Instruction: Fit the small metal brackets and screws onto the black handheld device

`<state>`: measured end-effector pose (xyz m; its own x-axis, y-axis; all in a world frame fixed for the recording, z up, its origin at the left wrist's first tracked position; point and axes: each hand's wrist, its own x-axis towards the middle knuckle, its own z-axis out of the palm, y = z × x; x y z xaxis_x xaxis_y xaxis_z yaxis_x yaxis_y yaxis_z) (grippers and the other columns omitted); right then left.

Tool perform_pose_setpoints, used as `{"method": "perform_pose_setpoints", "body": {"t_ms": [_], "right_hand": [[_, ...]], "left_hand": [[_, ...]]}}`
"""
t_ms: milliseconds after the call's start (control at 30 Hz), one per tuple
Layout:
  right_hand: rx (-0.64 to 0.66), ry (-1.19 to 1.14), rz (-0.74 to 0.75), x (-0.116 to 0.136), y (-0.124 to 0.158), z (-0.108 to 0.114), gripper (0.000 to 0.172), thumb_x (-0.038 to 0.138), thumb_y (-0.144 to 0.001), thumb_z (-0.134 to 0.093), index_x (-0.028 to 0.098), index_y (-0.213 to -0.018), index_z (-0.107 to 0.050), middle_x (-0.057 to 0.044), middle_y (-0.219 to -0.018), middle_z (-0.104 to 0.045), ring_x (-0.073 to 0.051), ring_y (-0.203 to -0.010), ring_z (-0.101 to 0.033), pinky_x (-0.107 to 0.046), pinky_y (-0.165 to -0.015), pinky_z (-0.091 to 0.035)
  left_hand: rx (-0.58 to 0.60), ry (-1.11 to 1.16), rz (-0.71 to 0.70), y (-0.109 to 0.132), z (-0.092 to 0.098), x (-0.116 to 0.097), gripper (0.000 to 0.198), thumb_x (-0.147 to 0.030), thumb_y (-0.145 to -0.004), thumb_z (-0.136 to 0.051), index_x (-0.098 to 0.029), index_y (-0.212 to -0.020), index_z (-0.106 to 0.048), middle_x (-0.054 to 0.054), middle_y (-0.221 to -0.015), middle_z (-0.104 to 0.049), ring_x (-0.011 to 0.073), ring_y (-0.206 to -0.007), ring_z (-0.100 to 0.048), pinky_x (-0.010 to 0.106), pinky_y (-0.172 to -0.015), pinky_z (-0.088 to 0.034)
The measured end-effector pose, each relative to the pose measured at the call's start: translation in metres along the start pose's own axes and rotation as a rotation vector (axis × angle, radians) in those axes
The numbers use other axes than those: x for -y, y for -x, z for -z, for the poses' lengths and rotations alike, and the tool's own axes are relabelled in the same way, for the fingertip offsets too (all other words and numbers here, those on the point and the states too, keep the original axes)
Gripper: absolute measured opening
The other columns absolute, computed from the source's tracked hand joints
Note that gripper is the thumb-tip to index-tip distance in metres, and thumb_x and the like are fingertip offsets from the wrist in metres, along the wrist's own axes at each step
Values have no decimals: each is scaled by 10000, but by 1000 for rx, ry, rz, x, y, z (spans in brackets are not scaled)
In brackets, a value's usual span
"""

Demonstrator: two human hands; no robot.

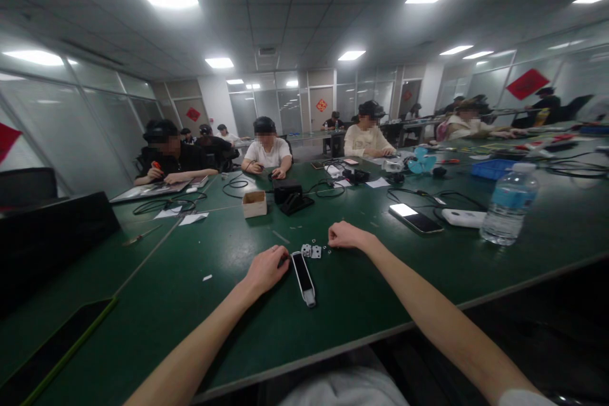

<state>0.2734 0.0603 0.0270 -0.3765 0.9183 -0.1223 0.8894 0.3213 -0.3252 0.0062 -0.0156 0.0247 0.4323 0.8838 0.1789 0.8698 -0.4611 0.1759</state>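
Note:
On the green table in front of me lies a long, narrow device [303,278] with a pale frame and a dark face. Just beyond its far end are small light metal plates [311,251] with holes, and several tiny parts are scattered beside them. My left hand [269,268] rests on the table at the device's left side, fingers loosely bent and nothing visible in them. To the right of the plates, my right hand [349,235] has its fingers pinched together and pointing down at the tabletop. Whatever is between those fingertips is too small or hidden.
A water bottle [510,206], a phone [415,218] and a white device [464,218] stand or lie at right. Ahead are a small open box [254,204] and a black stand [290,195]. Cables and a blue tray [492,169] lie farther off. People sit opposite.

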Motion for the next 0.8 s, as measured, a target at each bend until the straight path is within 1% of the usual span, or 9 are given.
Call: {"method": "perform_pose_setpoints", "body": {"t_ms": [233, 433, 533, 667, 800], "right_hand": [[4, -29, 3, 0, 0, -1, 178, 224, -727, -602, 151, -869, -683, -44, -846, -694, -129, -718, -628, -186, -561, -408], [41, -69, -31, 3, 2, -1, 183, 285, -723, -616, 151, -823, -688, -53, -837, -691, -140, -710, -624, -197, -541, -407], [28, -56, -26, 5, 4, -1, 180, 302, -729, -616, 150, -795, -685, -61, -844, -686, -147, -714, -619, -204, -532, -400], [-61, 11, 49, 11, 7, 1, 129, 277, -723, -611, 158, -732, -662, -52, -780, -673, -156, -691, -604, -216, -527, -380], [-219, 30, 181, 18, 8, -1, 66, 220, -716, -608, 163, -690, -625, -30, -730, -644, -142, -664, -565, -221, -554, -363]], "left_hand": [[-15, 6, -5, 0, -2, 1, 182, -292, -879, -457, -219, -991, -580, 32, -982, -638, 168, -854, -607, 265, -731, -453], [-35, 0, -25, 0, -2, 2, 180, -289, -876, -460, -218, -987, -582, 31, -965, -640, 171, -841, -612, 264, -707, -454], [-27, 9, -25, 0, -2, 1, 183, -295, -883, -454, -219, -992, -579, 29, -974, -638, 165, -848, -609, 258, -711, -453], [-30, -2, -26, -2, -5, 2, 173, -298, -883, -456, -222, -985, -573, 24, -961, -637, 163, -850, -609, 255, -716, -450], [-48, -27, -27, -4, -9, 2, 161, -299, -876, -464, -225, -972, -569, 22, -932, -638, 169, -846, -613, 259, -719, -446]]}}
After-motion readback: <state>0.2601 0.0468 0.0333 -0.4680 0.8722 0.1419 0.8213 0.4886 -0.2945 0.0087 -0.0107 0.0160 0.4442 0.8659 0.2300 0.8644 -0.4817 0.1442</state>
